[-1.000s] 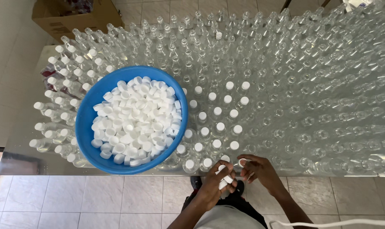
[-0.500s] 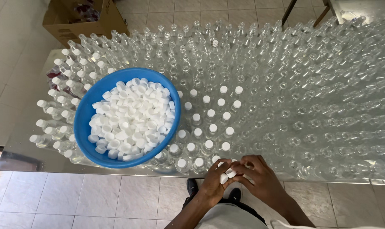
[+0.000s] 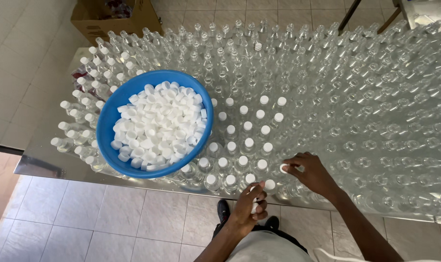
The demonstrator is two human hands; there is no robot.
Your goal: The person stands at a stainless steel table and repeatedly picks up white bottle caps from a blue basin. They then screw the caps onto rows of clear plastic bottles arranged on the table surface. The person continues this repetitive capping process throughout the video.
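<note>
right hand (image 3: 313, 173) pinched a light, rigid white cap (image 3: 283, 168) by its rim onto a clear bottle, while left hand (image 3: 249, 208) below-left cupped spare caps (image 3: 254, 207).

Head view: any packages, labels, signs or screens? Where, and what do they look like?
Cardboard box: on the tiled floor beyond the table's far left corner, brown, open-topped, something reddish inside.
Red-and-white wrapper: among bottles at the table's left edge, mostly hidden, kind unclear.
No signs or screens; no labels visible on the bottles.
</note>
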